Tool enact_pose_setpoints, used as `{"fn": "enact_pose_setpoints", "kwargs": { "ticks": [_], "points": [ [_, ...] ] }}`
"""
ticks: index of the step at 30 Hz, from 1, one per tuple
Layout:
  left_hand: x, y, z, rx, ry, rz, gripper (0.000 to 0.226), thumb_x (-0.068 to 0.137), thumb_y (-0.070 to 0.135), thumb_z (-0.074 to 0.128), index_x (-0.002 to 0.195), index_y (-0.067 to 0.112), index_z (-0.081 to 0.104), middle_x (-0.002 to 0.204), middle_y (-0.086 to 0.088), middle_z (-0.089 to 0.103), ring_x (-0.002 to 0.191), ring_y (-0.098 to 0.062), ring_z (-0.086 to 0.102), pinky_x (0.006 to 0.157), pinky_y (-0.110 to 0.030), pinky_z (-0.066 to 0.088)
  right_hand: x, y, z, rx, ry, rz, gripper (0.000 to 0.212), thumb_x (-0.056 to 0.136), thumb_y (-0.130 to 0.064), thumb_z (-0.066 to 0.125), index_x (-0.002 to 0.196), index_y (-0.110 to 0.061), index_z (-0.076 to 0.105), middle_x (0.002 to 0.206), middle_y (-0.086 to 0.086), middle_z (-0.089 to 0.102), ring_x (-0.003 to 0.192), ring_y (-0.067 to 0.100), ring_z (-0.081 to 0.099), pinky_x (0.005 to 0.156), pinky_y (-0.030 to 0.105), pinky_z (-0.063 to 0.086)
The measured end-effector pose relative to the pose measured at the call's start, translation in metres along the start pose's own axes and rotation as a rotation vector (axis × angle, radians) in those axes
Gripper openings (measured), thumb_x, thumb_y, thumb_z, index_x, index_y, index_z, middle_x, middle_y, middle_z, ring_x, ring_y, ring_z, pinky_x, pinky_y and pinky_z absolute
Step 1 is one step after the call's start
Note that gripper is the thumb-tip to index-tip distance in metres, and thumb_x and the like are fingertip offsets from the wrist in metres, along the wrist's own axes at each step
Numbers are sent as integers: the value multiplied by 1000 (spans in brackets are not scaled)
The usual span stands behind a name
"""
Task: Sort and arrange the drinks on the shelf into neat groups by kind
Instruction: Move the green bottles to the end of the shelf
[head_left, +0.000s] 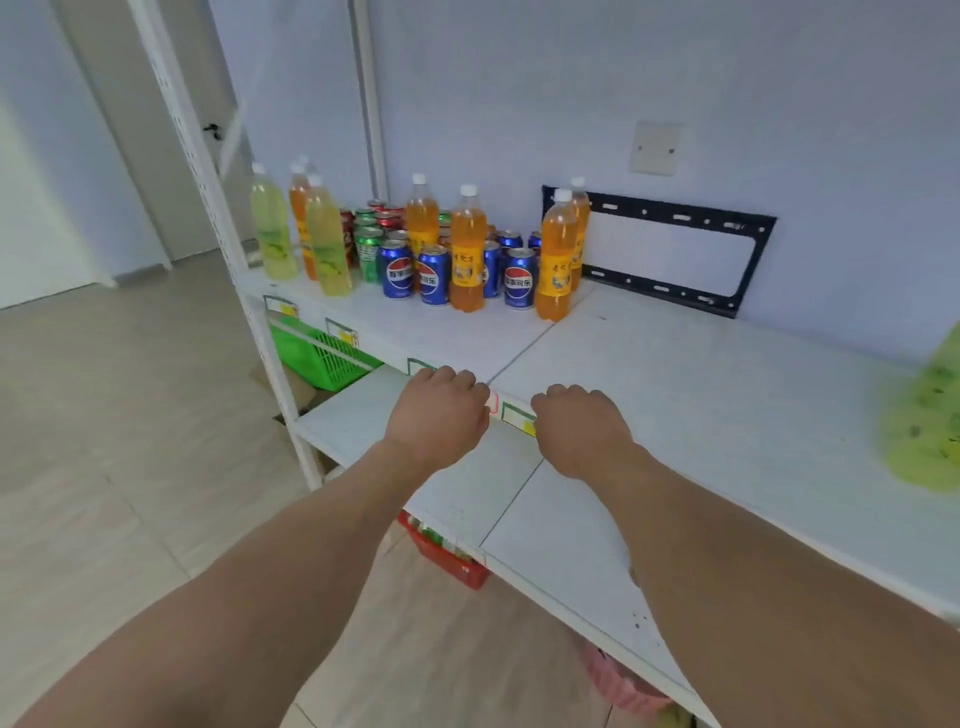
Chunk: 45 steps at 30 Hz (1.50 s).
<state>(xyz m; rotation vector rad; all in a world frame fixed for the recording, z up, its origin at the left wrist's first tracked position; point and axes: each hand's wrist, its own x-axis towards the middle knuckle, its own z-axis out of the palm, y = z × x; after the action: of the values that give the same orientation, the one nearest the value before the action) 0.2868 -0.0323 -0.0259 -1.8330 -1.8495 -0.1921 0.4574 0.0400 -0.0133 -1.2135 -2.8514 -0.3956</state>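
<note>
So the person is standing at the white shelf (675, 374) with both arms stretched out, and neither hand is holding anything. The left hand (439, 415) and right hand (579, 428) are hovering around the front edge of the top board, knuckles up, fingers curling downward with nothing in them. Whether the fingertips are actually touching the edge strip is hard to say from this angle.

The drinks are all bunched at the far left end of that board, well apart from the hands, and they're properly jumbled. Orange soda bottles (467, 249) are standing scattered among the blue cola cans (519, 286), with green cans (370, 249) and red cans (387, 218) crammed in behind. Two pale yellow-green bottles (327, 244) are sitting at the left, with another orange one wedged between them. Off at the right edge there's a blurry green thing (930, 415), probably a bag or pack, can't tell.

Looks like nothing is sorted yet, so the step in hand is really just the first reach. Best bet, judging from this: the person is going to want to use all that bare board on the right as a staging zone. Pulling the tall orange bottles out first should open things up, since they're top-heavy and blocking the cans. Gripping low on the body and lifting clear instead of dragging should keep the neighbouring cans from toppling.
</note>
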Motion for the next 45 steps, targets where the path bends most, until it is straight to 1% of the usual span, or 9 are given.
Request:
{"fn": "enact_pose_setpoints", "kwargs": {
  "ticks": [4, 12, 19, 25, 28, 31, 36, 40, 45],
  "points": [
    [-1, -83, 16, -20, -6, -24, 26, 96, 33, 50, 94, 14, 67, 88, -4, 66, 84, -28, 61, 71, -37, 43, 67, -59, -12, 11, -8, -9, 32, 90, -16, 49, 123, -17, 52, 112, 5, 54, 102, 24, 55, 74, 33, 34],
    [15, -222, 64, -43, 45, -102, 17, 79, 27, 73, 73, 12, 67, 69, -5, 62, 63, -30, 60, 58, -35, 46, 193, -137, -32, 76, -27, 3, 27, 94, -19, 49, 121, -18, 51, 115, 5, 54, 104, 24, 54, 78, 33, 38],
    [56, -329, 136, -73, 46, -233, 35, 87, 37, 47, 86, 13, 72, 81, -4, 67, 73, -31, 64, 61, -38, 49, 320, -182, -19, 403, 55, 127, 38, 101, -35, 41, 136, -20, 45, 134, 4, 53, 118, 24, 53, 92, 37, 48],
    [95, -403, 183, -225, 46, -399, 36, 95, 37, 56, 118, 12, 67, 118, -5, 66, 101, -32, 62, 79, -41, 50, 431, -226, -5, 804, 133, 226, 70, 92, -50, 55, 149, -20, 26, 148, 5, 41, 133, 26, 41, 100, 40, 40],
    [112, -437, 204, -316, 51, -505, 64, 96, 55, 48, 145, 14, 43, 150, -8, 43, 134, -30, 43, 104, -44, 39, 478, -245, -4, 975, 187, 353, 92, 80, -61, 64, 150, -21, 19, 147, 5, 39, 132, 27, 41, 100, 46, 42],
    [130, -474, 226, -487, 64, -678, 94, 90, 68, 47, 156, 9, 16, 163, -12, 17, 149, -30, 18, 118, -45, 21, 511, -260, 1, 1097, 229, 497, 108, 72, -65, 69, 153, -22, 12, 151, 2, 33, 138, 25, 35, 106, 48, 39],
    [160, -521, 265, -798, 120, -804, 109, 84, 66, 58, 156, 5, 5, 164, -14, 9, 151, -27, 9, 122, -44, 14, 532, -285, 17, 1277, 299, 694, 81, 73, -54, 75, 137, -28, 33, 126, -7, 57, 115, 20, 55, 93, 41, 50],
    [176, -552, 293, -1222, 15, -779, 110, 77, 64, 69, 156, 21, 7, 156, -8, 33, 140, -29, 37, 113, -50, 35, 533, -300, 11, 1240, 351, 814, 76, 74, -52, 76, 134, -27, 36, 115, -9, 58, 104, 17, 57, 86, 36, 51],
    [173, -566, 282, -1374, -76, -650, 73, 82, 50, 73, 140, 24, 39, 118, 4, 60, 107, -22, 59, 91, -40, 50, 515, -315, -4, 1220, 401, 979, 72, 77, -48, 76, 132, -22, 38, 108, -10, 52, 99, 15, 53, 80, 28, 44]
  ]
}}
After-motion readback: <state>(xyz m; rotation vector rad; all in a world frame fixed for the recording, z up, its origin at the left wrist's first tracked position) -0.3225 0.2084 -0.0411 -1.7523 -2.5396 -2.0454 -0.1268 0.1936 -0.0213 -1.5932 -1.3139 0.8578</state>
